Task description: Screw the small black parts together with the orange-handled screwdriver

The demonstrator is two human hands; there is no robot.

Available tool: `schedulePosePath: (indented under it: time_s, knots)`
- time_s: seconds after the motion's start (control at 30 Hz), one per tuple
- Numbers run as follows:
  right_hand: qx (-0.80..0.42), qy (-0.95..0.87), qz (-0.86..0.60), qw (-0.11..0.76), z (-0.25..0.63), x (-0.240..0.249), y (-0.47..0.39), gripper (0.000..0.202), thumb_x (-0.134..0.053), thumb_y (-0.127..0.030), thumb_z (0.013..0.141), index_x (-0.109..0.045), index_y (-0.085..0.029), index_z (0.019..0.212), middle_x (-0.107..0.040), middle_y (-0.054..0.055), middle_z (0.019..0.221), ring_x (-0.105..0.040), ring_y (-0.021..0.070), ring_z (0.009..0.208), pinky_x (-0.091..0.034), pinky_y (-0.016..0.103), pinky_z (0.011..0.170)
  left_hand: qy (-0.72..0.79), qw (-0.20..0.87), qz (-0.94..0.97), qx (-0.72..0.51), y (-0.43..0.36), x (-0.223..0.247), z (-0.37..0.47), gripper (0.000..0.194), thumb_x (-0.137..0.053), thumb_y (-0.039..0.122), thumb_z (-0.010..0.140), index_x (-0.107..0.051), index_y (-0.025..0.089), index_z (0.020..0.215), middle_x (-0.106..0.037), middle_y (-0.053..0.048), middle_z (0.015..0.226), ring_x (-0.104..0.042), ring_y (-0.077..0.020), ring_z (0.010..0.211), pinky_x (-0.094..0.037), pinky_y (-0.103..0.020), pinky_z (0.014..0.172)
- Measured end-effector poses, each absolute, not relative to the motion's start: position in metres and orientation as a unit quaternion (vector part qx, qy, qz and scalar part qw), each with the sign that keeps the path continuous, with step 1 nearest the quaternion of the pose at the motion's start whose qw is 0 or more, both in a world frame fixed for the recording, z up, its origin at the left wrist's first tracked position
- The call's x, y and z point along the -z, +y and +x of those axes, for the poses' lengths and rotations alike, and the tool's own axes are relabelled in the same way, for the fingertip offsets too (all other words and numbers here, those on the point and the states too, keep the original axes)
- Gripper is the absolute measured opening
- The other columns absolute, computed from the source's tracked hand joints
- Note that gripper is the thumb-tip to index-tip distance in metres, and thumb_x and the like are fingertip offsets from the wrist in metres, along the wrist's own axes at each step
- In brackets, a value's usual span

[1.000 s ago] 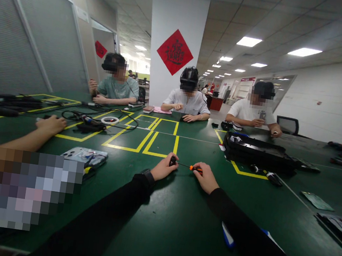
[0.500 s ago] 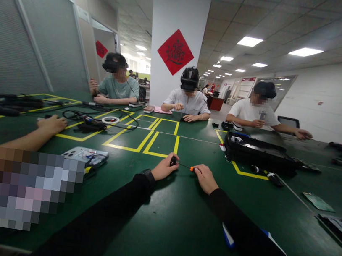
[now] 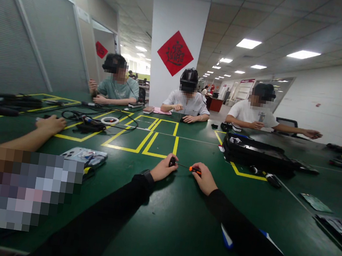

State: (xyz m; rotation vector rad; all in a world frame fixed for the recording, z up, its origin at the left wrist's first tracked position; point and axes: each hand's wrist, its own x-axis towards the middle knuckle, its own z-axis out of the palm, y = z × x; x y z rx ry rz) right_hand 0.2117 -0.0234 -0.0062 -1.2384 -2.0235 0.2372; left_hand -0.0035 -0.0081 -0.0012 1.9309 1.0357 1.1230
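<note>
My left hand is closed on a small black part, held just above the green table. Facing it from the right, my right hand grips an orange and black screwdriver by its handle. The thin metal shaft points left and reaches the black part; whether its tip sits inside is too small to tell. A dark watch is on my left wrist.
A long black case lies at the right, with a black and white tool before it. Cables and a white ring are at the left. A neighbour's arm reaches in at left. Three people sit across.
The fingers of my right hand have opened up a little around the handle, so more of the screwdriver shows. My left hand has hardly moved.
</note>
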Motion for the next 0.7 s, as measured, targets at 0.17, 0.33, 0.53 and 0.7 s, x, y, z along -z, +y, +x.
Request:
schedulePosePath:
  time_s: [0.17,0.33,0.53,0.7]
  knots:
    - [-0.101,-0.784,-0.498,0.356,0.2114,0.0068,-0.0212,0.023,-0.039,-0.026,0.082,-0.057,-0.018,0.092,-0.057,0.006,0.089,-0.049,0.0166,0.087,-0.037,0.032,0.08,0.389,0.33,0.746,-0.427,-0.0062,0.0028,-0.0042,0.025,-0.05,0.022,0.071,-0.045,0.02,0.094,-0.056,0.001,0.081,-0.053,-0.0115,0.073,-0.041,-0.028,0.074]
    - [-0.083,-0.794,-0.484,0.358,0.2123,0.0054,-0.0206,0.022,-0.038,-0.023,0.082,-0.059,-0.018,0.085,-0.056,0.006,0.086,-0.048,0.0166,0.085,-0.036,0.032,0.08,0.386,0.335,0.746,-0.427,-0.0058,0.0034,-0.005,0.025,-0.05,0.021,0.07,-0.044,0.019,0.094,-0.056,0.0,0.08,-0.053,-0.012,0.073,-0.041,-0.028,0.075]
    - [-0.081,-0.789,-0.466,0.393,0.2126,0.0034,-0.0228,0.013,-0.053,-0.019,0.071,-0.054,-0.018,0.084,-0.053,0.004,0.086,-0.047,0.0167,0.084,-0.037,0.032,0.077,0.376,0.359,0.743,-0.421,-0.0066,0.0014,-0.0047,0.026,-0.05,0.018,0.069,-0.044,0.019,0.095,-0.057,0.001,0.08,-0.054,-0.0117,0.075,-0.041,-0.028,0.076]
    - [-0.1,-0.783,-0.471,0.393,0.2104,0.0046,-0.0246,0.013,-0.055,-0.02,0.069,-0.051,-0.018,0.081,-0.052,0.001,0.08,-0.048,0.0148,0.077,-0.039,0.03,0.073,0.374,0.359,0.745,-0.42,-0.007,0.0009,-0.0052,0.027,-0.049,0.015,0.068,-0.045,0.019,0.094,-0.058,0.001,0.08,-0.054,-0.0116,0.074,-0.041,-0.028,0.075]
